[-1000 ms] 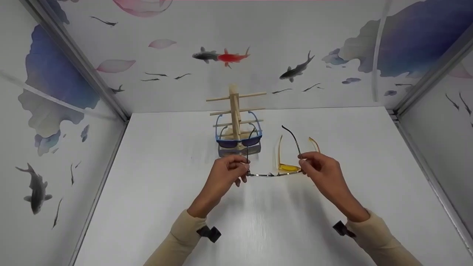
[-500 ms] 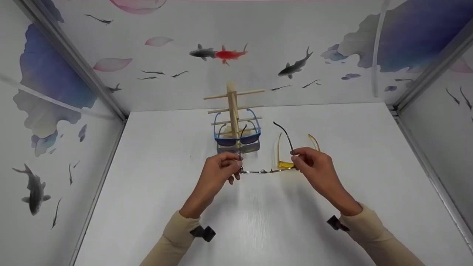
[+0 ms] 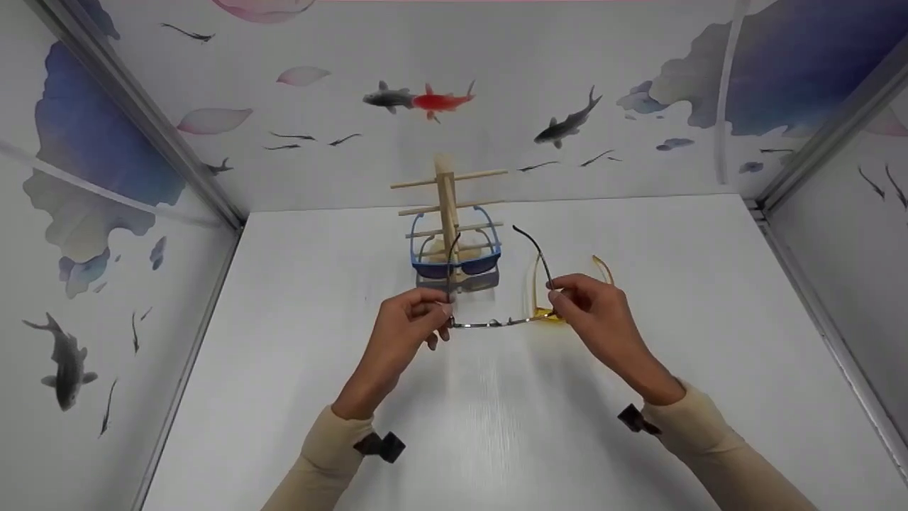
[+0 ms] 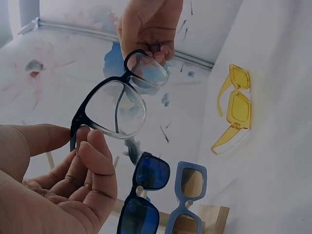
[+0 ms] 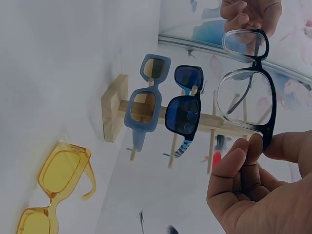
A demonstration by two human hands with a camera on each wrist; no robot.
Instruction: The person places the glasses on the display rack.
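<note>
Black-topped, clear-bottomed eyeglasses (image 4: 82, 106) are held up above the table, their temples unfolded and pointing away from me. My left hand (image 3: 406, 326) pinches them at the left hinge between thumb and fingers. At the other hinge, my right hand (image 3: 594, 311) grips the right temple the same way. Just beyond stands a wooden glasses rack (image 3: 446, 195) with several crossbars. It carries dark-blue-lensed sunglasses (image 5: 183, 115) and, a level lower, grey-blue-framed sunglasses (image 5: 142, 108) with brown lenses. In the head view the left temple overlaps the rack's sunglasses.
Yellow glasses (image 4: 239, 107) lie on the white table (image 3: 298, 284) right of the rack, partly behind my right hand in the head view. Printed panels with fish and petals wall the table at the back (image 3: 496, 42) and both sides.
Both hands have carried the eyeglasses left and slightly away from me, toward the front of the rack. The grip stays the same, and the view has shifted slightly.
</note>
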